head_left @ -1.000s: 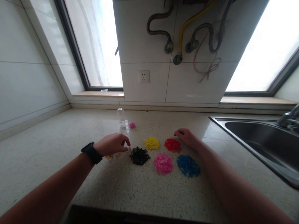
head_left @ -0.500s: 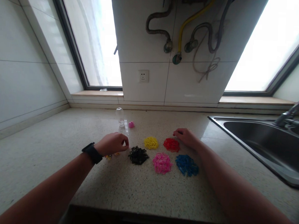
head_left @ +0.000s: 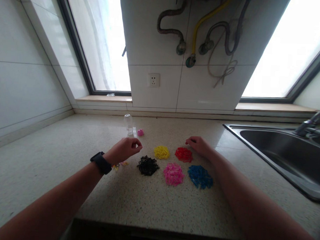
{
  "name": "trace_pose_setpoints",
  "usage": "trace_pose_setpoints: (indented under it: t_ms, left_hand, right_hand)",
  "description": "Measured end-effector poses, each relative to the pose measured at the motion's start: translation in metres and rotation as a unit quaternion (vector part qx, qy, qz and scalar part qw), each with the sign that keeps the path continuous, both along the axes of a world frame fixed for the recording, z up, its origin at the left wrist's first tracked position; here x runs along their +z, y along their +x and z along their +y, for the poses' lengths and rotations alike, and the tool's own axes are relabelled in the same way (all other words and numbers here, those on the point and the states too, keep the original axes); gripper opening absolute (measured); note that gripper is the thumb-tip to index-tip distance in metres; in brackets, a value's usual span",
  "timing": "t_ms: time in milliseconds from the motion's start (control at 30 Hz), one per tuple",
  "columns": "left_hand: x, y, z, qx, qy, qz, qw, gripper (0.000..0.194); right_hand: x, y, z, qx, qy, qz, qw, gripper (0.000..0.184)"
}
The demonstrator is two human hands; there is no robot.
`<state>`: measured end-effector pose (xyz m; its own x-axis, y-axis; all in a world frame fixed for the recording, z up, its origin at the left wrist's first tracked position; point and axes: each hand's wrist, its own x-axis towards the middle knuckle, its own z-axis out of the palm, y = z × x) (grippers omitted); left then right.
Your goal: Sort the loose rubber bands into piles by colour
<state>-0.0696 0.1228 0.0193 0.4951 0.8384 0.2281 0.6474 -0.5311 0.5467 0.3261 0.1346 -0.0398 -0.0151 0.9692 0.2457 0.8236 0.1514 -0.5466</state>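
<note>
My left hand (head_left: 125, 148), a black watch on its wrist, hovers just beyond the black pile (head_left: 148, 165) with thumb and finger pinched. Whatever sits in that pinch is too small to make out. At the far right edge of the red pile (head_left: 184, 154) rests my right hand (head_left: 199, 146), its fingers closed together and their contents hidden. Between the hands lies a yellow pile (head_left: 161, 152); nearer are a pink pile (head_left: 173, 174) and a blue pile (head_left: 200, 177). All look like small rubber bands. A few mixed-colour pieces (head_left: 116, 166) lie under my left wrist.
A clear bottle (head_left: 128, 124) stands behind my left hand, beside a small pink object (head_left: 140, 132). To the right is a steel sink (head_left: 269, 148) with a faucet (head_left: 310, 123). The speckled counter (head_left: 151, 207) ends at a front edge near me.
My left hand has moved slightly right and away from me, from beside the black pile to beyond it. My right hand stays almost still by the red pile.
</note>
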Motion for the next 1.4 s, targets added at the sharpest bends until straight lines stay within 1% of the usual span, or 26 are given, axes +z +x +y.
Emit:
trace_pose_setpoints:
  t_ms: [167, 300, 367, 433, 500, 533, 567, 633, 667, 833, 1133, 1400]
  left_hand:
    - [0.005, 0.017, -0.014, -0.028, -0.057, -0.114, 0.991, 0.034]
    - [0.004, 0.034, -0.03, -0.044, -0.1, -0.195, 0.975, 0.034]
    - [0.002, 0.042, -0.04, -0.049, -0.134, -0.233, 0.962, 0.034]
    - [0.001, 0.05, -0.05, -0.061, -0.2, -0.293, 0.933, 0.033]
    - [0.0, 0.056, -0.059, -0.079, -0.275, -0.36, 0.888, 0.031]
    - [-0.001, 0.058, -0.064, -0.087, -0.304, -0.386, 0.866, 0.03]
    - [-0.001, 0.061, -0.068, -0.093, -0.323, -0.403, 0.851, 0.03]
    - [-0.001, 0.064, -0.074, -0.1, -0.347, -0.424, 0.83, 0.031]
    - [-0.002, 0.066, -0.076, -0.104, -0.353, -0.43, 0.824, 0.032]
    - [-0.004, 0.068, -0.079, -0.122, -0.356, -0.433, 0.819, 0.033]
    - [-0.004, 0.066, -0.079, -0.118, -0.355, -0.436, 0.819, 0.028]
    - [-0.002, 0.067, -0.083, -0.121, -0.388, -0.454, 0.793, 0.027]
  right_hand:
    - [-0.003, 0.002, 0.003, 0.005, 0.002, 0.016, 1.0, 0.037]
    - [-0.003, 0.003, 0.004, 0.005, -0.001, 0.018, 1.0, 0.036]
    - [-0.002, 0.003, 0.003, 0.003, -0.003, 0.016, 1.0, 0.037]
    - [-0.002, 0.002, 0.003, 0.005, -0.002, 0.016, 1.0, 0.038]
    - [-0.002, 0.002, 0.003, 0.006, 0.001, 0.017, 1.0, 0.038]
    - [-0.001, 0.001, 0.003, 0.005, 0.003, 0.019, 1.0, 0.037]
    - [-0.001, 0.001, 0.002, 0.005, 0.003, 0.02, 1.0, 0.037]
    - [-0.001, 0.001, 0.002, 0.004, 0.004, 0.023, 1.0, 0.037]
    - [-0.001, 0.0, 0.002, 0.003, 0.003, 0.023, 1.0, 0.037]
    - [-0.002, 0.001, 0.003, 0.005, 0.0, 0.017, 1.0, 0.039]
    - [-0.002, 0.002, 0.003, 0.004, -0.011, 0.017, 1.0, 0.038]
    - [-0.002, 0.002, 0.003, 0.0, -0.016, 0.01, 1.0, 0.04]
